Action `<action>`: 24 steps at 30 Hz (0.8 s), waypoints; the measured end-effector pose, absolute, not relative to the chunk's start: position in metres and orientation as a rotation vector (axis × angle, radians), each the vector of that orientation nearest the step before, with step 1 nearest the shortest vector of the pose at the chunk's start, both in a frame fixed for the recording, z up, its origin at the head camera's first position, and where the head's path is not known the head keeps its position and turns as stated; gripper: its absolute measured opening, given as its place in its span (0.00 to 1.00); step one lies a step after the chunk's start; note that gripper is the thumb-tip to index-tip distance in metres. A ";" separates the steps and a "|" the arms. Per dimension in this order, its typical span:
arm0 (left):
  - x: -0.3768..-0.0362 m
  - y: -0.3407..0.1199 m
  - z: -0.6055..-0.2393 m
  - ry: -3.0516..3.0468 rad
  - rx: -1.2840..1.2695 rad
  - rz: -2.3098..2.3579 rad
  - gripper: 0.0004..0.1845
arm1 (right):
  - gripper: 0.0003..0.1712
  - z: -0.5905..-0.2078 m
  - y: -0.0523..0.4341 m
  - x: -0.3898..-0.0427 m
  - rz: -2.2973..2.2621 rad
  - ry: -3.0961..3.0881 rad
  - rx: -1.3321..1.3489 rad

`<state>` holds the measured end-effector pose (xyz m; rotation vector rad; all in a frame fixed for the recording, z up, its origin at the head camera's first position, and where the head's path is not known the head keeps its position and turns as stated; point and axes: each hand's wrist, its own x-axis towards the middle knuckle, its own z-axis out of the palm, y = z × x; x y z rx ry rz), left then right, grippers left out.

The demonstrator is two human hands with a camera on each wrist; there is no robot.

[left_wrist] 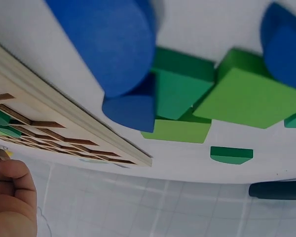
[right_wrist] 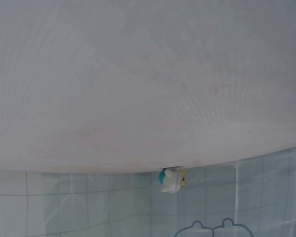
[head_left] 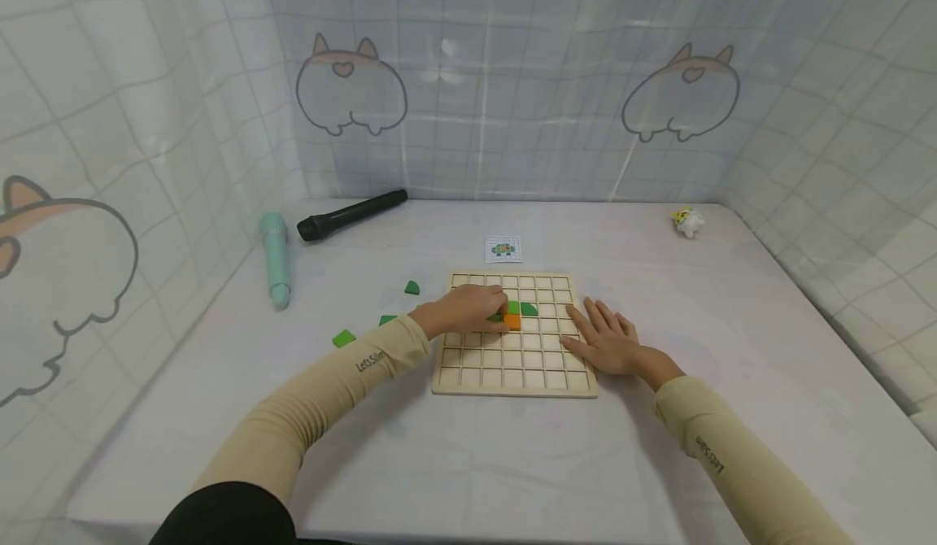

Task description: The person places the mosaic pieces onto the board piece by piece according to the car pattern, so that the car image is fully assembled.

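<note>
Where the orange square tile (head_left: 512, 322) sits in a cell near the middle of the wooden grid board (head_left: 515, 378), green pieces (head_left: 521, 308) touch it from above, one a triangle pointing right. The left hand (head_left: 465, 309) covers their left side, fingers curled down on the tiles; whether it pinches one cannot be told. The board's long axis runs away from the person. The right hand (head_left: 607, 339) lies flat on its right edge, fingers spread. Loose green pieces (head_left: 343, 337) lie left, beside a teal microphone (head_left: 275, 258) and a black microphone (head_left: 350, 215).
</note>
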<state>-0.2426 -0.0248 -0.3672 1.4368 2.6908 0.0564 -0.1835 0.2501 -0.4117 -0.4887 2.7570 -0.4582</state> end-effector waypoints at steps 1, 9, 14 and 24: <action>-0.242 -0.025 -0.367 2.691 1.434 0.060 0.16 | 0.47 -0.412 0.250 -0.183 -0.459 2.756 -0.490; -0.240 -0.026 -0.366 2.692 1.425 0.071 0.15 | 0.47 -0.412 0.250 -0.183 -0.448 2.755 -0.485; -0.241 -0.031 -0.365 2.708 1.437 0.064 0.17 | 0.48 -0.412 0.249 -0.183 -0.437 2.758 -0.481; -0.255 -0.076 -0.356 2.823 1.272 0.154 0.18 | 0.48 -0.412 0.248 -0.183 -0.425 2.764 -0.486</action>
